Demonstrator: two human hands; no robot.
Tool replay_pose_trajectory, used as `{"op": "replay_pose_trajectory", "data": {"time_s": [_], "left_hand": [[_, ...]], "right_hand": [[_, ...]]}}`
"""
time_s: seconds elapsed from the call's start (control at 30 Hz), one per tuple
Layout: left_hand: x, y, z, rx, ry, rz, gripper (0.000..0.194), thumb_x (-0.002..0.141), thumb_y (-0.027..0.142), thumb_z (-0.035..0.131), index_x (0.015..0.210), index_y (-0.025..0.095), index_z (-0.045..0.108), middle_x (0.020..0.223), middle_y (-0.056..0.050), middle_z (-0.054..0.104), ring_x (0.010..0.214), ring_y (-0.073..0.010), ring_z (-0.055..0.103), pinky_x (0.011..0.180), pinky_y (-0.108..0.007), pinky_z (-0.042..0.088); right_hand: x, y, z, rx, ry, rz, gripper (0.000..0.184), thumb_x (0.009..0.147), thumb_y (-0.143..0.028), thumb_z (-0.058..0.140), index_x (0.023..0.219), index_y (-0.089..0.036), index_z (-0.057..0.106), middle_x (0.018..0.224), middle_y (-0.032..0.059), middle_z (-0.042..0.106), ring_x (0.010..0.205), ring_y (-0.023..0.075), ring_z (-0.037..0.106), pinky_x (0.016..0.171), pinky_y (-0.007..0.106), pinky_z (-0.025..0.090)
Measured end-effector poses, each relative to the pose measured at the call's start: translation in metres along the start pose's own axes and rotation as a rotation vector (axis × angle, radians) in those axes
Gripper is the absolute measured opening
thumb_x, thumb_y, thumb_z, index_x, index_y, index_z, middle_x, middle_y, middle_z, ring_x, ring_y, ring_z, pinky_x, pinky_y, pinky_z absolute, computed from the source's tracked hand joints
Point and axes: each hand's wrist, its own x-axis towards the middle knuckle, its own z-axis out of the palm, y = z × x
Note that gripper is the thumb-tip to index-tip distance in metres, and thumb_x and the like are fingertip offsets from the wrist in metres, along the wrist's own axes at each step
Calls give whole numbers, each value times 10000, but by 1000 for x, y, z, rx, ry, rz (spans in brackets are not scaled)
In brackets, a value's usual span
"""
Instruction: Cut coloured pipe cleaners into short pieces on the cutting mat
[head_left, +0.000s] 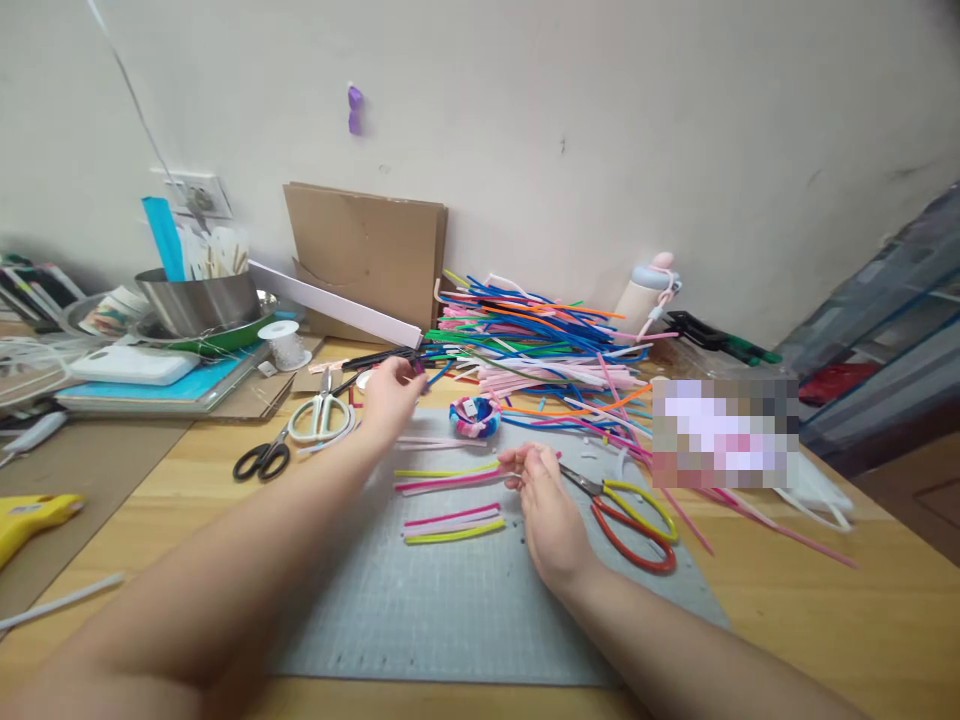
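Note:
My right hand rests at the middle of the grey cutting mat, its fingers curled around a loose group of pipe cleaners in pink, yellow and white. A pink tip pokes out past the fingers. Nearer to me lies a second short group of pipe cleaners, side by side. Farther off, my left hand reaches to the mat's back edge, fingers bent together near black-handled tools; what they pinch, if anything, is unclear. Between the hands sits a small braided pink-and-blue ring.
Red-and-yellow scissors lie right of my right hand. Cream-handled scissors and black scissors are left of my left hand. A big heap of pipe cleaners fills the back, beside a bottle. A yellow glue gun is far left.

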Motion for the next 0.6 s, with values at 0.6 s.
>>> {"op": "replay_pose_trajectory", "data": {"time_s": [0.6], "left_hand": [[142,-80,3,606,-160,15,273,571,425,754,695,186,711,986,-168,636,1069,-378,461,888,-441,295]], "right_hand": [[12,1,6,-114,88,-127,74,893,-309,466,896,-235,462,876,-5,473,865,163,446,788,288,345]]}}
